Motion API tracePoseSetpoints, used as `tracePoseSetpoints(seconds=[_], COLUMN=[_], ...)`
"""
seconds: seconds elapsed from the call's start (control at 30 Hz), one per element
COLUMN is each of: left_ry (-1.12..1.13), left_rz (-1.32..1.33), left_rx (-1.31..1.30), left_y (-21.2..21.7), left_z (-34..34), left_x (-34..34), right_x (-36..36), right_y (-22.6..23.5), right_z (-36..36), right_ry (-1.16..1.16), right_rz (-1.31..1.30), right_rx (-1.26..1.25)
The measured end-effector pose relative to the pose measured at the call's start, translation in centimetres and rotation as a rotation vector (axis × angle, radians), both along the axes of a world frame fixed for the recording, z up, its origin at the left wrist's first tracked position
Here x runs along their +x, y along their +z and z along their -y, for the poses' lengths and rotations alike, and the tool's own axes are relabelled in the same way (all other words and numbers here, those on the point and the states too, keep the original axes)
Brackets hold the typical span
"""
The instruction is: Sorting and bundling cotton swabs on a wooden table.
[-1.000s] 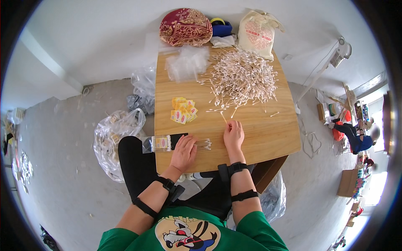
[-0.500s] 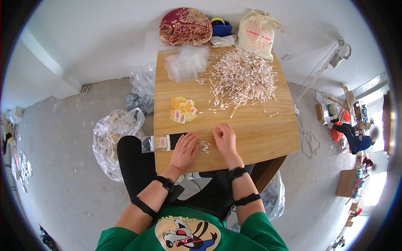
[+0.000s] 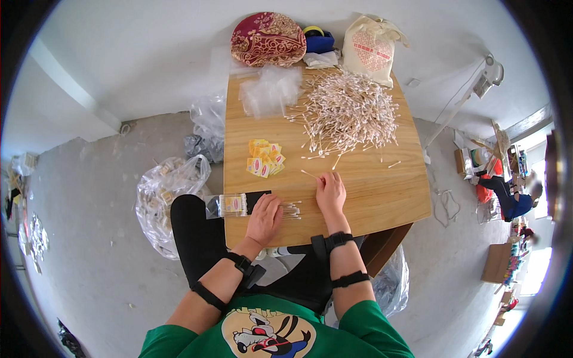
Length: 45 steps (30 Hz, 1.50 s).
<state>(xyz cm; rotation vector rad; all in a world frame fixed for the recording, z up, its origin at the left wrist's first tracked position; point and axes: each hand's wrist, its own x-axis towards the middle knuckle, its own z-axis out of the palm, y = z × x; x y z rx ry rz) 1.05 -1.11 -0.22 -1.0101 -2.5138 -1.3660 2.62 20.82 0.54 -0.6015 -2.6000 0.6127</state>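
My left hand [image 3: 265, 218] lies low over a row of cotton swabs [image 3: 291, 210] near the table's front edge, fingers together and curled on them; the swabs' tips stick out on its right. A black flat piece [image 3: 258, 197] shows beside its fingertips. Left of that, a clear bag of cotton swabs [image 3: 233, 205] with a yellow label reaches over the table edge. My right hand [image 3: 330, 193] is closed, a single cotton swab [image 3: 309, 174] angling out leftward from its fingertips. Beyond it a big loose heap of cotton swabs [image 3: 352, 113] spreads across the back right.
Yellow-and-white cards [image 3: 265, 159] lie left of centre on the wooden table [image 3: 382, 191]. Clear bags [image 3: 271, 90], a patterned red cushion-like thing [image 3: 268, 39], a tape dispenser [image 3: 319, 42] and a cloth bag [image 3: 369, 51] are behind. A filled plastic bag [image 3: 167, 203] stands on the floor.
My right hand has moved slightly right and away from me, and a cotton swab now shows at its fingertips. My left hand stays over the swabs, its fingers a little more curled.
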Motion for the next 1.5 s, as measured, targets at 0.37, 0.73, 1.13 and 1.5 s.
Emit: tracePoseSetpoints(seconds=[0.37,0.73,1.13,1.5], left_ry=[-0.028,-0.062,-0.073,-0.029], left_rz=[-0.043,0.158,0.246,0.243], left_rx=[-0.077,0.064,0.148,0.178], left_y=[1.0,0.6,0.8,0.8], left_z=[-0.1,0.1,0.6,1.0], left_x=[-0.4,0.3,0.3,-0.1], right_x=[1.7,-4.1,-4.1,0.9], right_y=[1.0,-0.5,0.8,0.6], right_z=[3.5,-2.0,-1.6,1.8], right_ry=[0.242,-0.057,0.037,0.063], right_rz=[0.001,0.052,0.069,0.015], right_rx=[-0.23,0.028,0.064,0.019])
